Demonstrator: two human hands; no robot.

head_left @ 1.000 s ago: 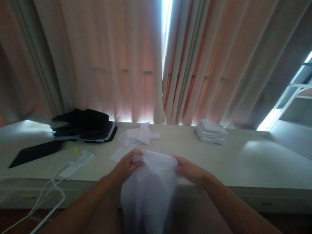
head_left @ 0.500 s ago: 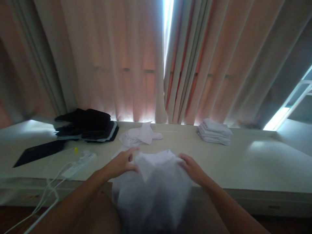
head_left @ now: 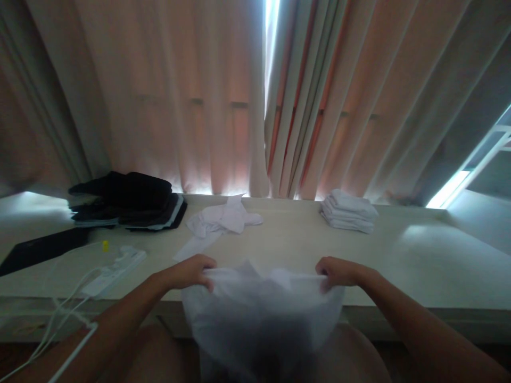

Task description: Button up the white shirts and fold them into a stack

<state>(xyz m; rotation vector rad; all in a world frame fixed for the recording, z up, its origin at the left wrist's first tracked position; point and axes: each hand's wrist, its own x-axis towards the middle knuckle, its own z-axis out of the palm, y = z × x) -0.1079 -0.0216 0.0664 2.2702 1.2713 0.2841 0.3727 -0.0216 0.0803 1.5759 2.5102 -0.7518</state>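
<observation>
At the front edge of the long off-white wooden-looking desk (head_left: pixel 399 276): thin white fabric garment (head_left: pixel 259 303), pulled out wide between two hands, top edge pretty much straight, the rest hanging down in front of the desk, blurry lower down.
Left hand (head_left: pixel 199 272): fingers and thumb pinching the garment's left top corner.
Right hand (head_left: pixel 333 271): fingers curled shut around the right top corner.
Right side: loads of room, a broad stretch of desktop runs from that hand out to the far right.
Back right: neat stack of folded white cloths (head_left: pixel 348 211), close to the rear edge.
Middle: crumpled white cloth (head_left: pixel 223 217), its flat tail reaching towards the left hand; open desktop between it and the stack.
Left side: kinda tighter, with a white plastic power strip (head_left: pixel 115 271), loose white cables (head_left: pixel 59 308) by the forearm, and a pile of folded black clothes (head_left: pixel 131 199) behind.
</observation>
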